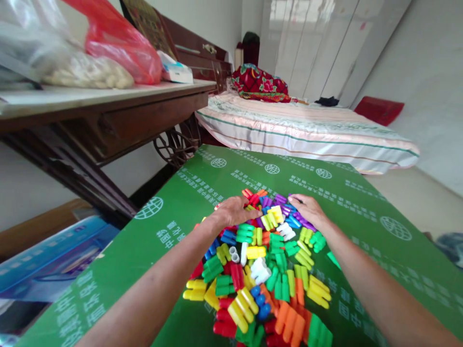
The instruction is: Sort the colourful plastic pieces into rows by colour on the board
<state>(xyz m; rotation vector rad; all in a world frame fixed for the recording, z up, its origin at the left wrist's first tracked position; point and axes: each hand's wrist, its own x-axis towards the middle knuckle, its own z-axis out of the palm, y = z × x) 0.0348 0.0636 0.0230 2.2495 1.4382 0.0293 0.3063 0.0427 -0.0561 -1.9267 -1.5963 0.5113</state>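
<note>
A heap of plastic building pieces [256,252] in many colours lies on a green board [318,180]. Most pieces look like short rounded tubes joined side by side. My left hand [235,210] rests at the far left of the heap, fingers apart over red and yellow-green pieces; some fingertips are hidden among them. On the far right, my right hand [306,208] curves around the heap's edge with its fingers stretched out, touching purple pieces [281,199]. Between the hands lie yellow pieces [277,214] and a white piece [287,231]. Neither hand visibly grips a piece.
To the left stands a sewing-machine table [152,99] carrying a red plastic bag [121,48], a clear bag [85,70] and a tissue pack [176,69]. Beyond the board is a bed [304,127] with a folded red blanket [260,84]. A blue box [61,260] sits low at left.
</note>
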